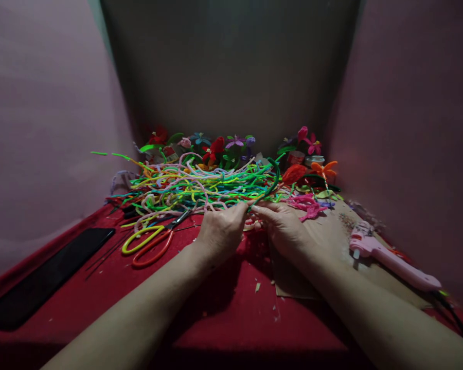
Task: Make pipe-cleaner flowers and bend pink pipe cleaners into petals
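My left hand (224, 226) and my right hand (283, 223) meet above the middle of the table, with the fingers of both pinched together. A dark green pipe cleaner (274, 180) rises from between them and curves up to the right. Its lower end is hidden by my fingers. Right behind the hands lies a tangled heap of pipe cleaners (200, 187) in green, yellow, pink and blue. Scissors (154, 244) with one yellow and one red handle rest left of my left hand, their blades pointing at the heap.
Pipe-cleaner flowers (216, 148) line the back. A pink glue gun (393, 257) lies on brown cardboard (297, 280) at the right, its cord running off the front corner. A flat black object (50, 277) lies at the left on the red cloth (216, 318). Walls enclose the table.
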Demonstrator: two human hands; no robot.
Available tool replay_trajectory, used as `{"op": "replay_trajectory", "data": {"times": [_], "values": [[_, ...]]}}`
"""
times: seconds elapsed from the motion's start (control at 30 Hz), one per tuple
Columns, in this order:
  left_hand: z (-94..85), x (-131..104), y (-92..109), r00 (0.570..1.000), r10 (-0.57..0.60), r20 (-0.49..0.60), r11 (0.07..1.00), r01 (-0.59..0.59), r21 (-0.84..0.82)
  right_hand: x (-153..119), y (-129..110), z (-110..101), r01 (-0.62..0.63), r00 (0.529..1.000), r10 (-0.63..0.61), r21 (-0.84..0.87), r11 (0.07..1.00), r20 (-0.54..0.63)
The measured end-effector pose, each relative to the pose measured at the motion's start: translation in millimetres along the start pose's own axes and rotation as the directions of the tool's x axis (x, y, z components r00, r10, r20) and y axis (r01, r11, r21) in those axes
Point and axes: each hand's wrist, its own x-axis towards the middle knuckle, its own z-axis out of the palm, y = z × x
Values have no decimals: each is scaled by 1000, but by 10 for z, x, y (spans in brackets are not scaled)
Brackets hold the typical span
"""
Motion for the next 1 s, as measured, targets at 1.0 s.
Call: {"op": "replay_trajectory", "data": {"times": [1.0], "values": [[-186,113,31,864,-202,462,258,502,-825,-3,43,-38,96,995,-92,-127,987,41]]}}
